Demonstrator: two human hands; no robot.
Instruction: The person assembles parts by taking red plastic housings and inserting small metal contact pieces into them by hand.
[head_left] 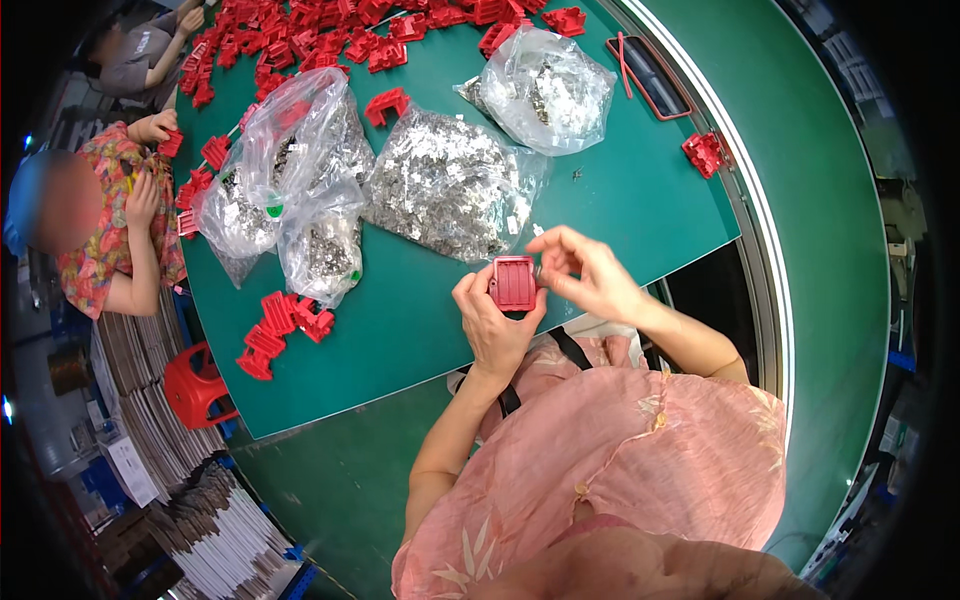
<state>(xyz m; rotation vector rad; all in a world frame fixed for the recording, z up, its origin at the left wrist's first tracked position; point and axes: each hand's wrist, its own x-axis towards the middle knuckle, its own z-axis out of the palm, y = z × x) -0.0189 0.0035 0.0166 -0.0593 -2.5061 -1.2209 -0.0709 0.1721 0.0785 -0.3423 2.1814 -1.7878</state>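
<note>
My left hand [497, 332] is closed around a red plastic housing [514, 284], boxy with ridges inside, raised above the table's near edge. At the housing's right side is my right hand [597, 278], thumb and forefinger pinched together; anything between those fingertips is too small to make out. Just beyond my hands lies a clear plastic bag [440, 190] full of small silvery metal pieces. A few loose metal bits [577, 174] rest on the green tabletop to its right.
More bags of metal pieces [325, 245] [550, 95] lie on the green table [400, 345]. Red housings [265, 335] sit at left, with a large heap [290, 40] at the far side. A phone [655, 78] lies far right. Two people work at left, near a red stool [197, 388].
</note>
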